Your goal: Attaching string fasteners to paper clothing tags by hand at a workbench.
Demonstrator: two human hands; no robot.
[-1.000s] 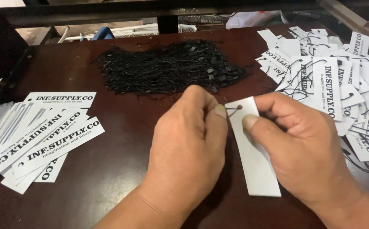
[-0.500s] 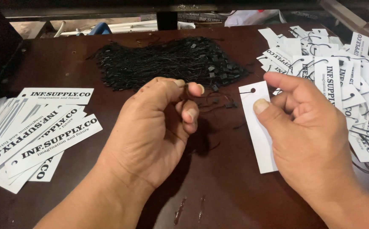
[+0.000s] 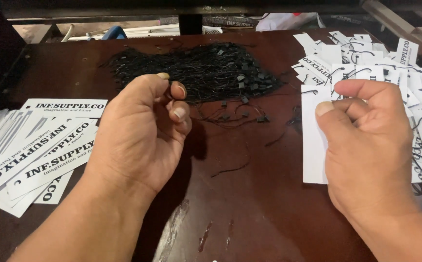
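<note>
1. Currently the right hand [image 3: 366, 145] pinches a blank white rectangular paper tag [image 3: 314, 140] between thumb and fingers, holding it upright-long near the right side of the dark brown wooden surface [image 3: 249, 204].
2. That tag has a small black loop at its top edge and sits just beside a loose heap of white strung tags [image 3: 366, 63] at the far right.
3. Meanwhile the left hand [image 3: 143, 131] hovers over the middle of the surface with its fingers curled inward, thumb tip close to the forefinger; whether it grips a thread cannot be told.
4. Just beyond the left hand lies a wide tangled pile of thin black cords with small black plastic fasteners [image 3: 201, 70].
5. A few stray black cords [image 3: 235, 116] lie between the two hands.
6. At the left edge, a fanned stack of white printed card tags [image 3: 41, 155] rests flat, near the left wrist.
7. A scraped pale patch [image 3: 172, 233] marks the surface near the bottom.
</note>
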